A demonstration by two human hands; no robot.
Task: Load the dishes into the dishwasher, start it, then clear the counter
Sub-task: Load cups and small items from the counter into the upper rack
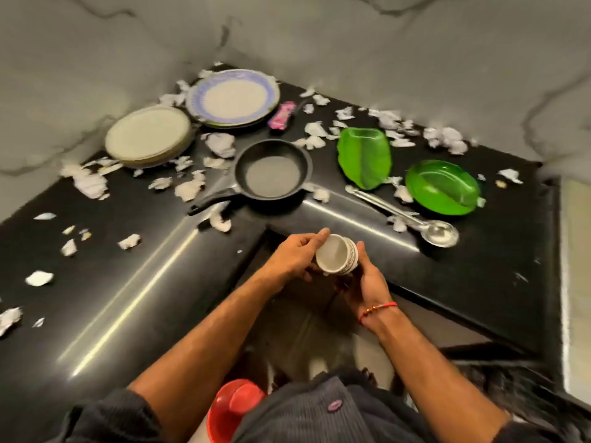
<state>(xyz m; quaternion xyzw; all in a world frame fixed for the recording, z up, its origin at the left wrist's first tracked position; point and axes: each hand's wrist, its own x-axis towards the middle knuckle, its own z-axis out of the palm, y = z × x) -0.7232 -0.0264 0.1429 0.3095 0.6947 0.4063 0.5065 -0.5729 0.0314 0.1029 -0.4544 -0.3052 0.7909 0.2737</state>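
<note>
Both hands, the left hand and right hand, are holding a small white cup with curled fingers, just in front of the black pan sitting on the desk.

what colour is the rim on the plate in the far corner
Purple-blue band around a white centre on the plate, seen in the head view.

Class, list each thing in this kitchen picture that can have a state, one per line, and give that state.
cup: empty, tilted, held off the counter
left hand: grips the cup
right hand: grips the cup
frying pan: upright, empty
ladle: lying flat
green leaf-shaped plate: empty
green bowl: upright
paper scraps: crumpled, scattered
counter: littered
</note>
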